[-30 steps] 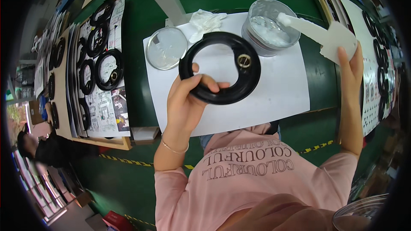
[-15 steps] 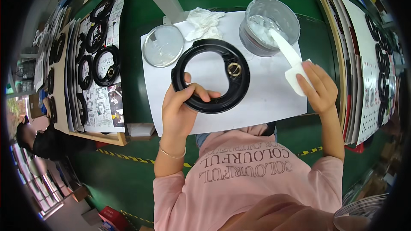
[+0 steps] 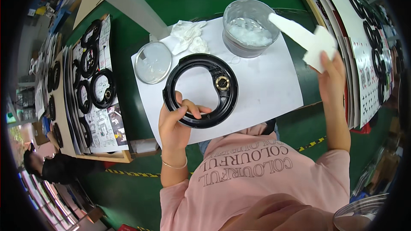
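My left hand (image 3: pixel 175 124) grips the lower left rim of a black plastic ring (image 3: pixel 229 102), fingers passing through its opening. A round brass-coloured fitting (image 3: pixel 222 83) sits in the ring's wider right side. In my right hand (image 3: pixel 333 75) is a white spatula (image 3: pixel 299 36), its narrow blade pointing up and left. The blade's tip is just off the right rim of a translucent grey tub (image 3: pixel 244 50). Pale, whitish grease (image 3: pixel 250 32) lies inside the tub.
A round clear lid (image 3: pixel 153 63) and crumpled white tissue (image 3: pixel 188 34) lie on the white sheet (image 3: pixel 267 87). Stacked boards holding black rings (image 3: pixel 103 89) flank me on both sides. A grey post (image 3: pixel 124 4) rises beyond the lid. Another person (image 3: pixel 55 167) is at far left.
My right hand has lifted the spatula out of the tub and moved it right and slightly up. The view has shifted and turned; my left hand keeps its hold on the ring.
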### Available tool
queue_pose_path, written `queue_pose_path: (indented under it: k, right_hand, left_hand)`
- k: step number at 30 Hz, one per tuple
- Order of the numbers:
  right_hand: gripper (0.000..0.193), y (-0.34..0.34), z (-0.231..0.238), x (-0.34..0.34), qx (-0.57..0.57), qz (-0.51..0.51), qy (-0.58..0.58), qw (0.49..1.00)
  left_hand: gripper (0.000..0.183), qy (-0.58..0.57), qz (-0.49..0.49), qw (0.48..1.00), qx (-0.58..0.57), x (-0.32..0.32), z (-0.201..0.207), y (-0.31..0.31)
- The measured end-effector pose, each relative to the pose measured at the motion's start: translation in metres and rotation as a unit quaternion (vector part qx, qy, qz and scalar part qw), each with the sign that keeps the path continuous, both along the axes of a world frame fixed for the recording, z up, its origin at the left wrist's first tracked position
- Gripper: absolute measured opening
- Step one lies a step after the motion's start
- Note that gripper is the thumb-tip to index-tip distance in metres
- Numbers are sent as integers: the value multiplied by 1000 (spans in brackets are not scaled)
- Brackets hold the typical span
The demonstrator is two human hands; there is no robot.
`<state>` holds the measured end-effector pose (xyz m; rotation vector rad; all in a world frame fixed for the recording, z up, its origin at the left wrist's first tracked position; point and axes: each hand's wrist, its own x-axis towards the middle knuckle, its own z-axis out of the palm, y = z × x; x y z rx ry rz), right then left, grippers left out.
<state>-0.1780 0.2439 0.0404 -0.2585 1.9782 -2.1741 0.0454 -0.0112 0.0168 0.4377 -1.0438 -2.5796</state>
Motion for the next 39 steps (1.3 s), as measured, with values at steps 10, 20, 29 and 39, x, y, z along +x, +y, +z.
queue_pose_path:
  k: [10,20,29,39]
  right_hand:
    - [37,42,-19,-10,68,-36,-70,995]
    - [42,-49,97,-14,421,171,453,767]
    - [26,-94,102,-14,317,160,327,876]
    - [46,-43,45,-48,153,103,110,977]
  left_hand:
    - [17,-40,10,999,-16,11,-3,0]
    - [15,-24,-9,990,-138,0,9,14]
    - [14,-33,4,995,-95,8,-3,1]
    - [14,20,-2,998,61,-13,5,-4]
